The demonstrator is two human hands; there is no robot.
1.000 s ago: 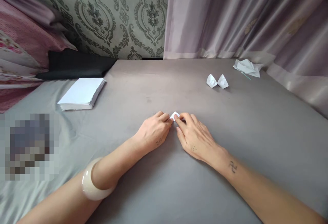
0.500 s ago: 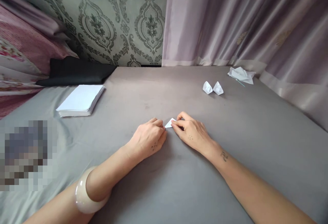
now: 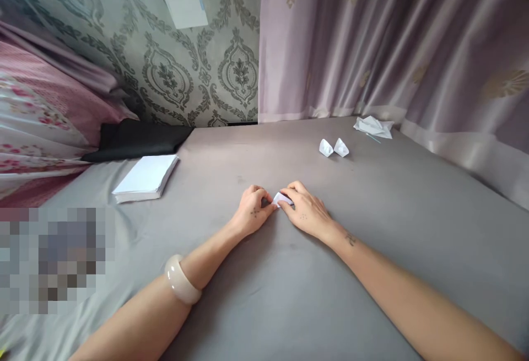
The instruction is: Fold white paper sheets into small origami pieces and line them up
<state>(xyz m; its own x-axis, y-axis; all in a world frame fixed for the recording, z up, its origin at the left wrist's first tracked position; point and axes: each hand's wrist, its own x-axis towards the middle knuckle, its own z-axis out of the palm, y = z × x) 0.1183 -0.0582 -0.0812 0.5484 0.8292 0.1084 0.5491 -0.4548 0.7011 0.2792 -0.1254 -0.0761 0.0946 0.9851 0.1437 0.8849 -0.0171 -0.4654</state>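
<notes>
A small folded piece of white paper is between my two hands, low over the grey cloth. My left hand pinches its left corner, thumb and fingers together. From the other side, my right hand grips the paper between thumb and index finger. My fingers cover parts of its edges, so its full shape is hidden. Farther off to the right, two folded white paper shapes stand side by side on the cloth.
A thick stack of white paper lies at the left, with a black cloth behind it. Loose crumpled paper and a thin bluish strip lie at the far right by the curtain. A blurred patch covers the lower left.
The view has tilted up a little. My left hand has turned and now pinches the paper's corner, and the paper shows a different face, no longer a flat triangle.
</notes>
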